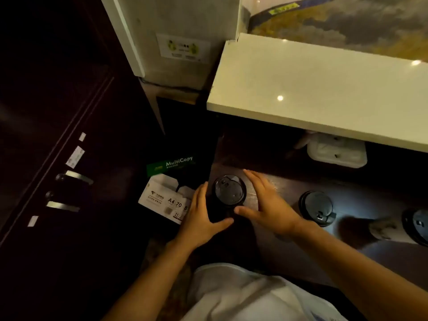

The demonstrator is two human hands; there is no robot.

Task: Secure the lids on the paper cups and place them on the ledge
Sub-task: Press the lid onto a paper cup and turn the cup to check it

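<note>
A dark paper cup with a black lid (229,192) stands at the left end of a dark wooden counter (361,256). My left hand (203,216) cups its left side and my right hand (268,205) its right side; fingers are spread, and whether they touch the cup is unclear. A second lidded cup (316,207) stands to the right, and a third lidded cup (416,225) lies at the right edge, partly cut off. Above and behind runs the white ledge (324,93), bare and glossy.
A white plastic container (338,151) sits under the ledge at the back. Boxes of A4 copy paper (169,195) lie on the floor to the left. A dark door with metal handles (74,177) fills the left side. A white pillar (176,38) stands behind.
</note>
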